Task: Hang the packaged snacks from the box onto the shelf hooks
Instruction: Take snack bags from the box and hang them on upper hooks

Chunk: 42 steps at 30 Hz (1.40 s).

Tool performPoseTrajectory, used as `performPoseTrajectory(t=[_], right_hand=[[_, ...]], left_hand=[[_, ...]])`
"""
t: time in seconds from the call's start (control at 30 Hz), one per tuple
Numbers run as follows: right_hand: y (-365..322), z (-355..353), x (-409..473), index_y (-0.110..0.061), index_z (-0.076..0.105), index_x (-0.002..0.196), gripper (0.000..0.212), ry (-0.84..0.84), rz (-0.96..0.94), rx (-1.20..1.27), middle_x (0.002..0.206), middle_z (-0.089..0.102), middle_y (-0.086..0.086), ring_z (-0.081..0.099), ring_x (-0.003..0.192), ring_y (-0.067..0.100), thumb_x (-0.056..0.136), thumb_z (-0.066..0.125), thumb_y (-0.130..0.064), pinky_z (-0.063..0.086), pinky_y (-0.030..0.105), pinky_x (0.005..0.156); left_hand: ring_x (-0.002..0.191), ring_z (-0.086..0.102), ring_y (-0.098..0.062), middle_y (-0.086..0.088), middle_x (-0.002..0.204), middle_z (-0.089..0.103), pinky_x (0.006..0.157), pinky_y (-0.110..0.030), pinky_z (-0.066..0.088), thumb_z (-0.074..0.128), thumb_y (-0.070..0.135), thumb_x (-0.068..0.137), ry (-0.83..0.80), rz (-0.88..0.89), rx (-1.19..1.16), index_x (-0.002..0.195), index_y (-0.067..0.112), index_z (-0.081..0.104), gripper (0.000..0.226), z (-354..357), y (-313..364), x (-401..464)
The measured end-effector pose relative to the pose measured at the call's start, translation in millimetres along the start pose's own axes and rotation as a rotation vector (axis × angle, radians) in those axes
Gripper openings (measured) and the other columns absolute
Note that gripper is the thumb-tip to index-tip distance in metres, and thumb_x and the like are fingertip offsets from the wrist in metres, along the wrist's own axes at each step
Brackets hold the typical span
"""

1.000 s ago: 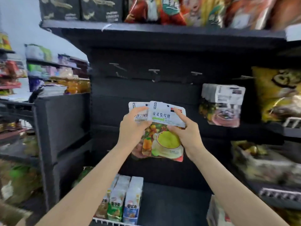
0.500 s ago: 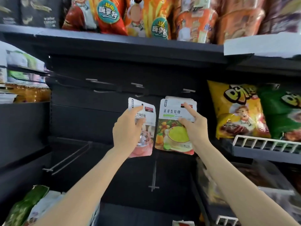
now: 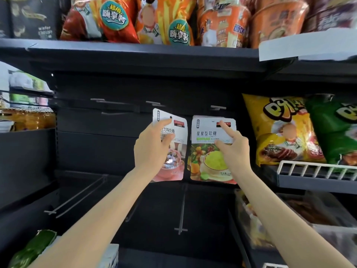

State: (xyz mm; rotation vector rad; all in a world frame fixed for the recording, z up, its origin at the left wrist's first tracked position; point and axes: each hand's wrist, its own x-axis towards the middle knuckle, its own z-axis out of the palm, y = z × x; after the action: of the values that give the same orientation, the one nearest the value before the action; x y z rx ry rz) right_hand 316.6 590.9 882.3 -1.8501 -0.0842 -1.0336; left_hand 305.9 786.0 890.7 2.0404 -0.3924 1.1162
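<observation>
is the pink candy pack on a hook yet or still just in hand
In hand. The left hand grips the pink candy pack, tilted, its hang hole showing dark and unthreaded below the hook.

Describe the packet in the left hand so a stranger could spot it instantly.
Under the top shelf of orange snack bags, two packets are held up side by side. The left hand grips the pink packet; its neighbour, the green-and-yellow packet, shows fruit instead.

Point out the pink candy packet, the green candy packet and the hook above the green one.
pink candy packet [image 3: 177,132]: head view, white upper panel, right of the thumb.
green candy packet [image 3: 209,163]: head view, printed bowl picture.
hook [image 3: 218,107]: head view, front end of the hook.
</observation>
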Motion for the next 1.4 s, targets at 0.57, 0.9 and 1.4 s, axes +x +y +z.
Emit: performPoseTrajectory(t=[0.57, 0.9, 1.4], right_hand=[[11.6, 11.5, 17.0, -0.035, 0.038, 0.143, 0.061, 0.011, -0.001, -0.227, 0.122, 0.048, 0.007, 0.044, 0.064, 0.006, 0.091, 0.060, -0.012, 0.036, 0.010, 0.056], [18.6, 22.4, 16.0, -0.032, 0.043, 0.139, 0.064, 0.025, 0.000, -0.354, 0.143, 0.019, 0.009, 0.019, 0.135, 0.026, 0.084, 0.069, -0.011, 0.036, 0.033, 0.103], [5.1, -13.4, 13.3, -0.030, 0.050, 0.134, 0.045, -0.123, -0.122, 0.128, 0.121, 0.058, -0.010, 0.060, 0.109, 0.011, 0.094, 0.055, -0.011, 0.053, 0.040, 0.091]], left_hand=[[0.113, 0.054, -0.008, 0.008, 0.127, 0.059, 0.085, -0.017, 0.037, 0.062, 0.022, 0.090, -0.051, 0.009, -0.139, 0.127, 0.024, 0.057, 0.038, 10.4, -6.1, 6.7], [0.108, 0.055, -0.005, 0.023, 0.106, 0.054, 0.091, -0.029, 0.049, 0.063, 0.018, 0.088, -0.194, 0.024, -0.292, 0.120, 0.028, 0.059, 0.033, 18.8, 3.4, 0.1], [0.109, 0.049, -0.001, 0.008, 0.129, 0.055, 0.096, -0.015, 0.041, 0.065, 0.024, 0.087, -0.252, -0.006, -0.463, 0.134, 0.032, 0.049, 0.050, 78.4, 32.4, 3.5]])
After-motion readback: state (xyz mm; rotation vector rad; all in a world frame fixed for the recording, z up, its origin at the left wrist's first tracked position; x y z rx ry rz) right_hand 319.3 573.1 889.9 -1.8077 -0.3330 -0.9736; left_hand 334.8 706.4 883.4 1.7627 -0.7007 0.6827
